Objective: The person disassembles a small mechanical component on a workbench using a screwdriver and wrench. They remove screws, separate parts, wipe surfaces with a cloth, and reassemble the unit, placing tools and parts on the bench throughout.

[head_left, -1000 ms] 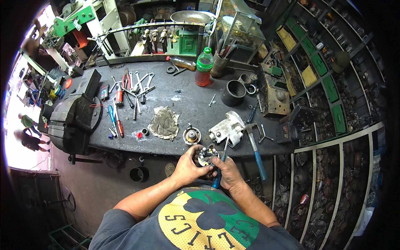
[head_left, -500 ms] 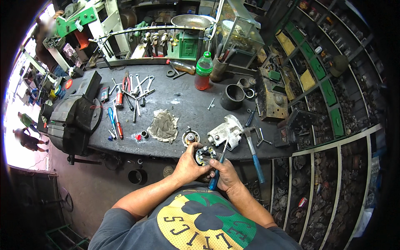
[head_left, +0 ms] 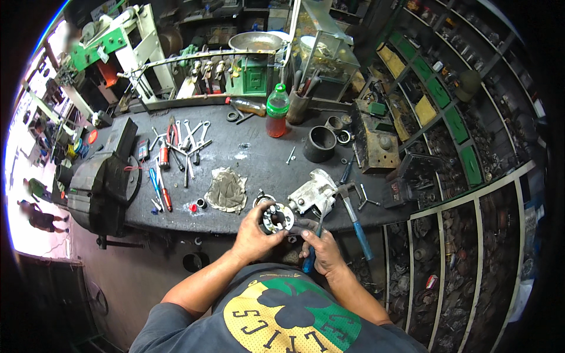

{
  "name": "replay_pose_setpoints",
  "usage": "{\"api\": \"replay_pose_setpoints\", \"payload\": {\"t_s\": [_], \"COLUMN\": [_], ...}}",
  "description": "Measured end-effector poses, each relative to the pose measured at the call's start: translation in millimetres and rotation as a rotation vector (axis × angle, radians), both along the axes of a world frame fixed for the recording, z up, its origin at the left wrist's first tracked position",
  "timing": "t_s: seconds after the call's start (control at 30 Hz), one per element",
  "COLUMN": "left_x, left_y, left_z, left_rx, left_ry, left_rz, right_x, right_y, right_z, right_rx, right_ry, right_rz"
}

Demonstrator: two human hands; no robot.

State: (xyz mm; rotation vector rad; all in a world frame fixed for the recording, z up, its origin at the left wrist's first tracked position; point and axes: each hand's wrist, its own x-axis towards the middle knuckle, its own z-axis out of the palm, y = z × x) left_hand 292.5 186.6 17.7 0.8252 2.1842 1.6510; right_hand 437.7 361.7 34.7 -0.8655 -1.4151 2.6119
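Observation:
My left hand grips a round metal part with an open centre and small fittings around it, held over the bench's front edge. My right hand is closed on a blue-handled screwdriver, its shaft pointing up, just right of the part. A pale cast-metal housing lies on the bench behind, beside a blue-handled hammer. Another round part sits partly hidden behind the one in my grip. A crumpled rag lies to the left.
A large vice stands at bench left, near spanners and screwdrivers. A bottle of red liquid, metal cups and a steel box are toward the back. Shelving fills the right; two people are far left.
My left hand has moved left with the round part, which now sits apart from my right hand. My right hand has shifted slightly right with the screwdriver. The bench appears somewhat lower in view.

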Motion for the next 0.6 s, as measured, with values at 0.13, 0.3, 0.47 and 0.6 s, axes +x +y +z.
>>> {"api": "replay_pose_setpoints", "payload": {"t_s": [0.13,0.3,0.47,0.6], "left_x": [-65.8,-166.5,-208.5,-204.8], "left_y": [15.1,70.6,118.8,126.0], "left_z": [18.3,-21.2,-101.1,-115.0], "left_rx": [-0.120,-0.342,-0.633,-0.572], "left_ry": [0.193,0.106,0.243,0.274], "left_rz": [0.040,0.051,-0.144,-0.063], "right_x": [18.4,44.8,84.4,114.2], "right_y": [21.0,35.9,41.7,44.8], "right_z": [-12.1,-26.7,-42.6,-50.4], "right_rx": [0.075,0.262,0.201,0.243], "right_ry": [-0.038,-0.043,-0.110,-0.211], "right_rz": [-0.088,-0.135,-0.280,-0.386]}}
